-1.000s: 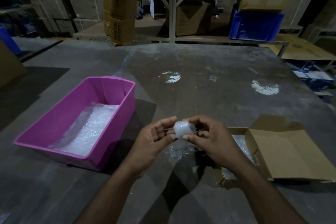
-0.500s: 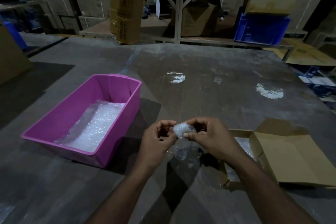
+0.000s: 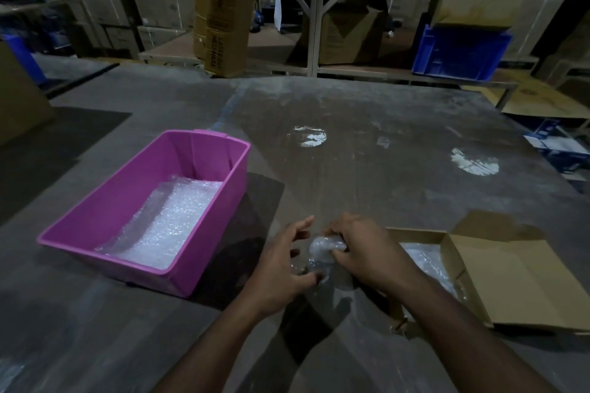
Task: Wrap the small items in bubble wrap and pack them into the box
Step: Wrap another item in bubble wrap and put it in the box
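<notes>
Between my hands, just above the grey table [image 3: 367,150], is a small item wrapped in clear bubble wrap [image 3: 323,246]. My right hand [image 3: 364,252] grips the top of the bundle with curled fingers. My left hand [image 3: 284,262] pinches the loose wrap below it between thumb and lower fingers, its index finger raised off the bundle. The item inside is hidden by the wrap. An open cardboard box [image 3: 415,232] lies just right of my right hand, with bubble wrap [image 3: 424,260] inside.
A pink plastic bin [image 3: 210,226] stands to the left, holding a sheet of bubble wrap [image 3: 172,220]. The box's flap [image 3: 517,277] lies flat at the right. Stacked cartons, shelving and a blue crate [image 3: 459,54] stand beyond the table's far edge.
Both hands have lowered the bundle towards the table. My left index finger has lifted off the bundle, and the left hand has dropped to the loose wrap under it.
</notes>
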A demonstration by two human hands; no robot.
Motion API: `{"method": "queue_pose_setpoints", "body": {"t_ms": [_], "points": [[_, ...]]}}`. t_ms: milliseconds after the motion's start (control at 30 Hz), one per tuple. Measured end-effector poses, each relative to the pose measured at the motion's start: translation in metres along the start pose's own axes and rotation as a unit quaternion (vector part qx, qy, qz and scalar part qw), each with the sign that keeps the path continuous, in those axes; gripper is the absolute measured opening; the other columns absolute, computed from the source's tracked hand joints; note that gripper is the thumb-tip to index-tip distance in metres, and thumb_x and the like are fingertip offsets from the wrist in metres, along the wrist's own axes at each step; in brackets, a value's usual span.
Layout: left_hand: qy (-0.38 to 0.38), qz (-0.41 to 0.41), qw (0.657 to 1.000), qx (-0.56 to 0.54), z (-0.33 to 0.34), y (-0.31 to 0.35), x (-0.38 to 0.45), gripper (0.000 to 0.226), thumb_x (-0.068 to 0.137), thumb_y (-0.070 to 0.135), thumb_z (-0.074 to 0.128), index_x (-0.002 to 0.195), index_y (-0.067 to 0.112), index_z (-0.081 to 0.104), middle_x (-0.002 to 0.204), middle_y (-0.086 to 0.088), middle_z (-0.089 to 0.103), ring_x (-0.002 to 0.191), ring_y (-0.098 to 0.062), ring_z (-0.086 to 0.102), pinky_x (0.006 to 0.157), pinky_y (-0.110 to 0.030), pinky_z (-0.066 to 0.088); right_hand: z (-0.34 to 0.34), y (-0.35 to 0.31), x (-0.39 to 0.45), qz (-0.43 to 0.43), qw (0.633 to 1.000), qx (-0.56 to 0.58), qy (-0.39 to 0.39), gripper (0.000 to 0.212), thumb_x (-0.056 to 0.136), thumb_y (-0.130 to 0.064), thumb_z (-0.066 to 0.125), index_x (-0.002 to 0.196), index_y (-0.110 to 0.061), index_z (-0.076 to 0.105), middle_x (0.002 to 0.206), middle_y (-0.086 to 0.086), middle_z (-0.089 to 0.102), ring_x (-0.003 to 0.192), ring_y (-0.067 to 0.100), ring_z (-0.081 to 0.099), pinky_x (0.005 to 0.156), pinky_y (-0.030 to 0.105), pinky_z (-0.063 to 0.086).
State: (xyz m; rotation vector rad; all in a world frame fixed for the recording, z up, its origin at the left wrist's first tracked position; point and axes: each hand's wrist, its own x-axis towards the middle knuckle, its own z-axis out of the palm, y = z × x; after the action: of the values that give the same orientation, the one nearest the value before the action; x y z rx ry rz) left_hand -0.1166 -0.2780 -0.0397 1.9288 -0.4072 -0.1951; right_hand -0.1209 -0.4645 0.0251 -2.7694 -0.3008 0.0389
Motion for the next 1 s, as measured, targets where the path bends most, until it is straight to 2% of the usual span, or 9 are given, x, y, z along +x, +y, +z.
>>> {"method": "queue_pose_setpoints", "body": {"t_ms": [100, 167, 233, 333, 433, 533, 667, 867, 1000], "points": [[-0.005, -0.016, 0.999, -0.028, 0.006, -0.006, 0.005, 0.09, 0.076, 0.018, 0.089, 0.148, 0.042, 0.04, 0.141, 0.022, 0.051, 0.128, 0.004, 0.051, 0.099, -0.019, 0.05, 0.001, -0.005, 0.002, 0.003, 1.0, -0.029, -0.01, 0.027, 0.085, -0.029, 0.064, 0.112, -0.031, 0.063, 0.111, -0.007, 0.065, 0.099, 0.015, 0.061, 0.08, 0.035, 0.053], [0.003, -0.025, 0.998, -0.062, 0.011, -0.012, 0.008, 0.085, 0.075, 0.012, 0.088, 0.144, 0.039, 0.046, 0.139, 0.019, 0.056, 0.125, -0.002, 0.057, 0.097, -0.023, 0.054, 0.002, -0.008, 0.003, 0.003, 0.998, -0.062, -0.016, 0.025, 0.085, -0.032, 0.066, 0.11, -0.031, 0.061, 0.108, -0.004, 0.063, 0.1, 0.017, 0.06, 0.076, 0.031, 0.047], [0.019, -0.029, 0.997, -0.065, 0.015, -0.015, 0.009, 0.08, 0.076, 0.013, 0.088, 0.141, 0.04, 0.049, 0.136, 0.021, 0.058, 0.123, -0.003, 0.059, 0.1, -0.029, 0.054, 0.003, -0.008, 0.006, 0.003, 0.997, -0.08, -0.02, 0.024, 0.084, -0.031, 0.069, 0.107, -0.031, 0.062, 0.106, -0.003, 0.062, 0.103, 0.017, 0.058, 0.072, 0.029, 0.04], [0.019, -0.027, 0.998, -0.051, 0.017, -0.018, 0.009, 0.076, 0.076, 0.019, 0.088, 0.138, 0.041, 0.051, 0.132, 0.025, 0.058, 0.122, 0.0, 0.058, 0.104, -0.036, 0.052, 0.002, -0.01, 0.012, -0.003, 0.995, -0.096, -0.035, 0.019, 0.084, -0.026, 0.07, 0.103, -0.028, 0.068, 0.105, -0.002, 0.063, 0.106, 0.016, 0.056, 0.072, 0.029, 0.038], [0.02, -0.031, 0.999, -0.033, 0.017, -0.02, 0.009, 0.078, 0.076, 0.021, 0.088, 0.139, 0.045, 0.048, 0.133, 0.028, 0.055, 0.123, 0.003, 0.055, 0.105, -0.033, 0.051, 0.004, -0.016, 0.018, -0.014, 0.992, -0.118, -0.046, 0.014, 0.089, -0.02, 0.067, 0.102, -0.023, 0.07, 0.107, 0.001, 0.062, 0.099, 0.016, 0.054, 0.079, 0.031, 0.045], [0.026, -0.034, 0.999, -0.019, 0.014, -0.02, 0.01, 0.081, 0.075, 0.024, 0.089, 0.139, 0.048, 0.045, 0.135, 0.026, 0.053, 0.123, -0.001, 0.053, 0.1, -0.026, 0.052, 0.009, -0.021, 0.024, -0.025, 0.989, -0.137, -0.054, 0.01, 0.091, -0.017, 0.066, 0.1, -0.02, 0.068, 0.107, 0.003, 0.06, 0.085, 0.013, 0.043, 0.082, 0.032, 0.049], [0.024, -0.036, 0.999, -0.01, 0.012, -0.018, 0.009, 0.081, 0.077, 0.023, 0.088, 0.138, 0.05, 0.043, 0.131, 0.03, 0.049, 0.12, 0.003, 0.05, 0.09, -0.016, 0.048, 0.014, -0.023, 0.031, -0.036, 0.985, -0.153, -0.068, 0.017, 0.089, -0.027, 0.068, 0.103, -0.019, 0.071, 0.104, 0.005, 0.065, 0.096, 0.019, 0.058, 0.082, 0.036, 0.053], [0.026, -0.021, 0.999, 0.013, 0.011, -0.02, 0.01, 0.089, 0.076, 0.026, 0.088, 0.145, 0.049, 0.038, 0.135, 0.029, 0.049, 0.12, 0.005, 0.05, 0.094, -0.017, 0.047, 0.014, -0.025, 0.03, -0.039, 0.976, -0.192, -0.092, 0.02, 0.094, -0.023, 0.062, 0.111, -0.015, 0.071, 0.112, 0.009, 0.067, 0.1, 0.024, 0.063, 0.084, 0.036, 0.051], [0.041, 0.004, 0.999, 0.034, 0.012, -0.023, 0.011, 0.087, 0.074, 0.027, 0.09, 0.145, 0.042, 0.043, 0.134, 0.023, 0.053, 0.12, 0.006, 0.052, 0.101, -0.018, 0.047, -0.001, -0.015, 0.018, -0.019, 0.982, -0.156, -0.105, 0.04, 0.088, -0.017, 0.069, 0.125, -0.032, 0.068, 0.121, 0.006, 0.062, 0.109, 0.024, 0.063, 0.088, 0.033, 0.05]]}}
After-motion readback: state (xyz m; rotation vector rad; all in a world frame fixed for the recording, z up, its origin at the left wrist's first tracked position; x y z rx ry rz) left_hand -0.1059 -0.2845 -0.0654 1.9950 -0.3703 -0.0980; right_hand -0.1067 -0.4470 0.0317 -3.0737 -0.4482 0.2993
